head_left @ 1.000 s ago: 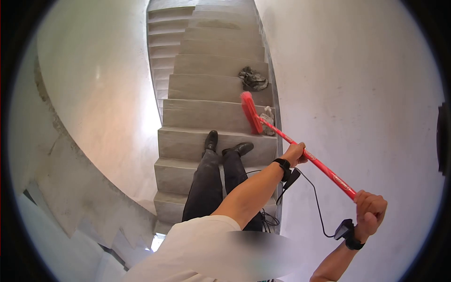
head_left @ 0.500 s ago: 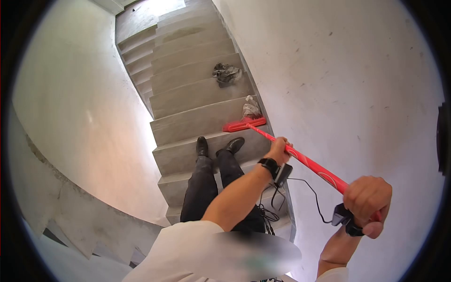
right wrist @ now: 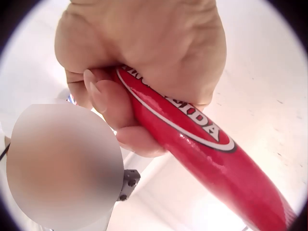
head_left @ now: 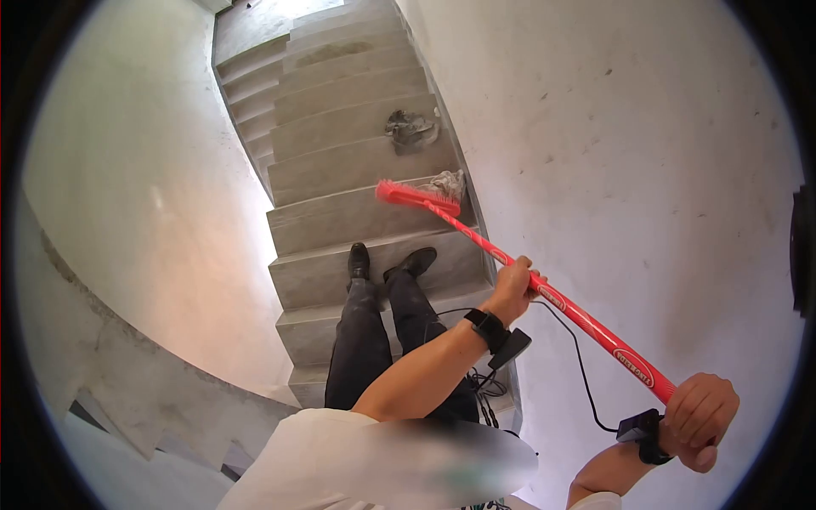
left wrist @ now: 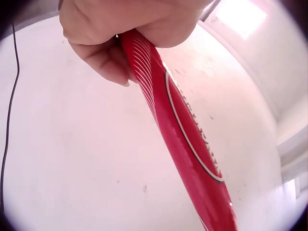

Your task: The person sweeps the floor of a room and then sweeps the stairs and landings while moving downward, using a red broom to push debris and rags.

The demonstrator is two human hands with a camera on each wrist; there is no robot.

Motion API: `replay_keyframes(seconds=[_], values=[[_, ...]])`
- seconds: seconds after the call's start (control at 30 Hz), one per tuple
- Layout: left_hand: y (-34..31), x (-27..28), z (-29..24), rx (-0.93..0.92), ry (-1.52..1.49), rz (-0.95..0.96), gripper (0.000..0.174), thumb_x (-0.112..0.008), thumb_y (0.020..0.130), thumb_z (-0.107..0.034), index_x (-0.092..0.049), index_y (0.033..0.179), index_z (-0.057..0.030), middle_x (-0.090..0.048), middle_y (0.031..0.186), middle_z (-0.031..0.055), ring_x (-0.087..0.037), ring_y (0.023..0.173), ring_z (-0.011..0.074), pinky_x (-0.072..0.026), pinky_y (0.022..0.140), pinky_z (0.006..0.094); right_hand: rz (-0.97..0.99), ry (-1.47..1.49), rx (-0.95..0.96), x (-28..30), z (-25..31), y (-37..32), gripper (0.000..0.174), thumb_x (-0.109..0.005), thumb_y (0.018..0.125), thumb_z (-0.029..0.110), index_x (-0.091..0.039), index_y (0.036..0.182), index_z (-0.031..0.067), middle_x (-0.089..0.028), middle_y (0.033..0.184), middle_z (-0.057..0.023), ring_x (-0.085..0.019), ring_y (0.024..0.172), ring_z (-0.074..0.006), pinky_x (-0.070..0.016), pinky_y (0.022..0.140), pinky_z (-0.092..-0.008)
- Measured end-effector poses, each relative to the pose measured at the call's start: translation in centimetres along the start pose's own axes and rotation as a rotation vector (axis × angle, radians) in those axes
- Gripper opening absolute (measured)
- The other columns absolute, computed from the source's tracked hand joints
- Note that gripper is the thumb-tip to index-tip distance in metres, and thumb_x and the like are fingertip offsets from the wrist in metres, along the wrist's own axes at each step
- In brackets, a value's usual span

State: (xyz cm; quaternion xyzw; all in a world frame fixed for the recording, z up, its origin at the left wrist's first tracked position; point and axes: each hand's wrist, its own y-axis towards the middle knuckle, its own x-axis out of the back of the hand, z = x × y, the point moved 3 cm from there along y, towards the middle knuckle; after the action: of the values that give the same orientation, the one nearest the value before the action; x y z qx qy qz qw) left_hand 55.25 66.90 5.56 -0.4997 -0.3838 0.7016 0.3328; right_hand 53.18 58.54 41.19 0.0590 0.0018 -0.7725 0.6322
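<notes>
My left hand [head_left: 512,291] grips the red handle of a broom [head_left: 595,331] partway along its length. Further up, toward the handle's top end, my right hand [head_left: 702,415] is wrapped around it; curled fingers [right wrist: 115,106] show there in the right wrist view. The broom head [head_left: 416,197], red with pink-red bristles, is over a concrete step just ahead of my feet. Beside its right end lies a crumpled pale plastic bag [head_left: 449,182], partly hidden by the bristles. A dark, crumpled rag-like piece [head_left: 411,132] lies on the stairs beyond.
Concrete stairs [head_left: 348,183] run away ahead of me. A pale wall [head_left: 612,170] closes the right side, and a curved wall [head_left: 144,170] stands on the left. My black shoes [head_left: 359,261] are on a step. A black cable [head_left: 578,357] hangs between my wrists.
The broom head swung down against the pale bag, then moved up and left, its bristles now turned away from me. The bag looks flatter. My right hand moved outward and down; the view turned.
</notes>
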Motion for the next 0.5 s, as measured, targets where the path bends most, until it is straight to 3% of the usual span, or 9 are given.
replay_keyframes(seconds=[0.07,0.13,0.2,0.27,0.33,0.4,0.5], values=[[0.0,0.5,0.5,0.052,-0.002,-0.022,0.014,-0.046,0.088,-0.011,-0.042,0.095,0.0003,-0.051,0.073,0.0084,-0.057,0.062,0.0217,-0.0549,0.057,0.0360,-0.052,0.017,-0.010,-0.1,-0.2,0.0,0.046,-0.069,0.081,0.027,-0.041,0.050,0.0069,-0.039,0.040,-0.0012,-0.036,0.030,-0.0156,-0.0340,0.034,-0.0260],[4.3,2.5,-0.1,0.033,-0.087,-0.030,0.009,-0.046,0.086,-0.008,-0.042,0.091,-0.0013,-0.049,0.070,0.0069,-0.054,0.060,0.0200,-0.0548,0.059,0.0357,-0.148,0.023,-0.024,-1.3,-3.8,1.7,0.051,-0.072,0.078,0.029,-0.038,0.048,0.0074,-0.035,0.039,-0.0015,-0.032,0.030,-0.0156,-0.0306,0.034,-0.0266],[8.0,4.1,-2.0,0.012,-0.146,0.002,0.006,-0.047,0.083,-0.006,-0.042,0.086,-0.0029,-0.047,0.067,0.0058,-0.051,0.057,0.0185,-0.0519,0.057,0.0338,0.101,0.033,-0.039,-2.9,-7.0,2.4,0.041,-0.070,0.072,0.021,-0.038,0.048,0.0101,-0.040,0.042,-0.0012,-0.037,0.032,-0.0149,-0.0350,0.036,-0.0263],[8.5,4.4,-4.9,-0.055,-0.140,0.126,0.005,-0.047,0.081,-0.004,-0.042,0.083,-0.0036,-0.046,0.066,0.0056,-0.049,0.056,0.0178,-0.0478,0.055,0.0320,0.193,-0.010,0.006,-5.3,-7.3,2.3,0.040,-0.070,0.070,0.020,-0.039,0.048,0.0088,-0.040,0.043,-0.0025,-0.037,0.033,-0.0163,-0.0354,0.037,-0.0278],[7.3,4.6,-6.9,-0.096,-0.097,0.166,0.006,-0.049,0.081,-0.005,-0.043,0.083,-0.0036,-0.046,0.064,0.0052,-0.049,0.056,0.0180,-0.0452,0.054,0.0314,0.194,-0.009,0.007,-5.7,-7.3,1.4,0.039,-0.071,0.069,0.021,-0.040,0.048,0.0084,-0.041,0.043,-0.0024,-0.038,0.033,-0.0161,-0.0367,0.038,-0.0273],[4.3,3.4,-8.8,-0.154,-0.100,0.087,0.005,-0.049,0.082,-0.005,-0.044,0.082,-0.0036,-0.046,0.064,0.0053,-0.049,0.055,0.0181,-0.0460,0.054,0.0322,0.261,0.005,0.050,-5.7,-7.2,1.6,0.039,-0.071,0.070,0.022,-0.041,0.049,0.0089,-0.042,0.043,-0.0016,-0.038,0.033,-0.0159,-0.0385,0.039,-0.0271],[3.5,3.5,-8.3,-0.166,-0.081,0.089,0.009,-0.051,0.082,-0.006,-0.043,0.078,-0.0078,-0.046,0.061,0.0020,-0.047,0.054,0.0144,-0.0443,0.053,0.0295,0.275,-0.025,0.050,-5.3,-6.8,0.5,0.040,-0.070,0.073,0.022,-0.042,0.049,0.0094,-0.043,0.042,0.0001,-0.040,0.033,-0.0139,-0.0401,0.041,-0.0263]])
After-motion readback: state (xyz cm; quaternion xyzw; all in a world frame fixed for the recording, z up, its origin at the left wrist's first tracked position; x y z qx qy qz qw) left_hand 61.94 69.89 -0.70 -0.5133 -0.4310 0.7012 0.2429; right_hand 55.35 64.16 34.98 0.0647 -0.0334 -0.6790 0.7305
